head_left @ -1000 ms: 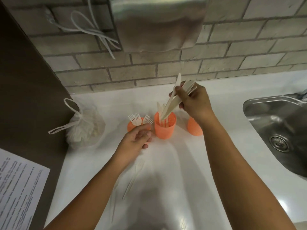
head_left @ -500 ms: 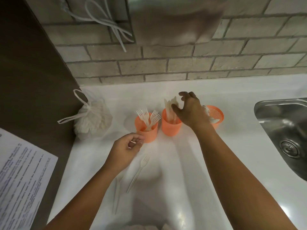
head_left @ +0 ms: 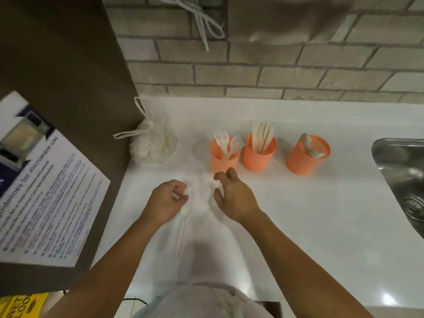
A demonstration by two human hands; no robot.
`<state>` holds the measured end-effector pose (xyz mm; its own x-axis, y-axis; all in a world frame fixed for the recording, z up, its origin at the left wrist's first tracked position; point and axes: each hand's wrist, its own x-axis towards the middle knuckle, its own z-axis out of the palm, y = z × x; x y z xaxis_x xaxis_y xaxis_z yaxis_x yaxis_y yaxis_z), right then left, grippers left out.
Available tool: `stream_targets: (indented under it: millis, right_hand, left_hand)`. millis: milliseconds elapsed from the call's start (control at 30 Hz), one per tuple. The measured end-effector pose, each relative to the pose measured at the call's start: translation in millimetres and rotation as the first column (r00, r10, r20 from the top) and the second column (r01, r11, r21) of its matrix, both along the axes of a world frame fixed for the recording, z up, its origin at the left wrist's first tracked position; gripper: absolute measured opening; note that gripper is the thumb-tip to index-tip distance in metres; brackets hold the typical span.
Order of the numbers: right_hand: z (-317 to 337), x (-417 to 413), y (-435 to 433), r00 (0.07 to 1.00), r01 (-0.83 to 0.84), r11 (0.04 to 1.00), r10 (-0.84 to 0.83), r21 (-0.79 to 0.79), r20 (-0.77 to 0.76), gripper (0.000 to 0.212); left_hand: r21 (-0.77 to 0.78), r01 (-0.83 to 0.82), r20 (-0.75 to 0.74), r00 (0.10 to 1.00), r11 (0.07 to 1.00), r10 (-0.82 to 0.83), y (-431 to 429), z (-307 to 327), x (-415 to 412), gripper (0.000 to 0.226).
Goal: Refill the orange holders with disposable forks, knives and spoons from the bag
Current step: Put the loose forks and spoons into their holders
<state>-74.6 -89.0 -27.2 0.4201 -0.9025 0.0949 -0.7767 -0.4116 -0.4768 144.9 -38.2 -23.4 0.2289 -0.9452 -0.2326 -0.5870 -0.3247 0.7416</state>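
**Hands.** The right hand (head_left: 236, 198) hangs low over the tabletop (head_left: 309, 226), just in front of the left holder (head_left: 223, 160). Its fingers are spread, loosely bent, and grip nothing. Half a second ago it was up at the middle holder (head_left: 258, 158), above the knives (head_left: 261, 140). A second ago it gripped that bundle of knives. The left hand (head_left: 166, 200) stays at the front of the tabletop, beside the right hand but apart from it. Its fingers are curled, with the thumb close to the index finger. Whether it pinches anything cannot be told.

**Holders.** Three orange holders stand in a row near the brick wall (head_left: 252, 72).
- Left holder: forks (head_left: 228, 143), tines up.
- Middle holder: the knives, upright, released since the earlier frame.
- Right holder (head_left: 305, 161): spoons (head_left: 309, 148). It stands apart from the other two.

**Bag.** The bag (head_left: 152, 143) sits tied at the left edge of the tabletop, well left of the holders, in its earlier place.

**Loose items.** Two pale utensils lie flat on the tabletop. One (head_left: 181, 228) lies just below the left hand. The other (head_left: 202, 221) lies between the two wrists.

**Surroundings.** A steel sink (head_left: 403, 180) is at the right. A printed sheet (head_left: 50, 191) lies at the left.
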Motion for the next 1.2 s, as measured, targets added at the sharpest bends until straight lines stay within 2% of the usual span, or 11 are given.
stream_targets:
  millis: [100, 200, 333, 433, 567, 667, 733, 800, 967, 1067, 1200]
  right_hand:
    - [-20, 7, 11, 0.980, 0.068, 0.989, -0.042, 0.128, -0.195, 0.051]
    - [-25, 9, 14, 0.967, 0.095, 0.978, -0.046, 0.186, -0.252, 0.046]
    - [-27, 9, 13, 0.988, 0.068, 0.957, -0.024, 0.281, -0.155, 0.037]
    - [-23, 3, 10, 0.992, 0.119, 0.912, -0.124, 0.393, -0.013, 0.032]
    - [-15, -10, 11, 0.956, 0.166, 0.891, -0.250, 0.423, 0.151, 0.025]
    - [0, -16, 13, 0.875, 0.145, 0.865, -0.339, 0.481, 0.347, 0.030]
    - [15, -19, 13, 0.766, 0.089, 0.842, -0.399, 0.533, 0.503, 0.035]
    - [32, -19, 13, 0.712, 0.027, 0.851, -0.385, 0.525, 0.587, 0.034]
    - [62, -13, 11, 0.814, 0.089, 0.898, -0.315, 0.431, 0.489, 0.021]
    - [68, -7, 8, 0.819, 0.117, 0.890, -0.337, 0.441, 0.464, 0.019]
    - [71, -6, 7, 0.835, 0.130, 0.893, -0.333, 0.431, 0.438, 0.020]
  left_hand:
    - [0.072, 0.028, 0.100, 0.994, 0.997, -0.035, 7, -13, 2, 0.032]
    - [0.134, 0.062, 0.176, 0.981, 0.989, -0.086, 12, -21, 0, 0.042]
    - [0.166, 0.108, 0.256, 0.955, 0.980, -0.148, 14, -25, -7, 0.044]
    - [0.161, 0.107, 0.281, 0.948, 0.981, -0.149, 13, -28, -11, 0.033]
    - [0.101, 0.080, 0.223, 0.970, 0.992, -0.101, 13, -22, -14, 0.016]
    - [-0.041, 0.054, 0.063, 0.997, 0.998, -0.052, 14, -6, -20, 0.030]
    - [-0.113, 0.056, 0.011, 0.998, 0.992, -0.056, 12, 2, -23, 0.036]
    - [-0.162, 0.074, -0.023, 0.997, 0.984, -0.079, 9, 11, -28, 0.040]
    - [-0.204, 0.142, -0.069, 0.985, 0.969, -0.159, 2, 33, -47, 0.024]
    - [-0.212, 0.223, -0.057, 0.969, 0.952, -0.240, 1, 35, -54, 0.011]
    - [-0.297, 0.259, -0.034, 0.959, 0.919, -0.282, 2, 36, -61, 0.005]
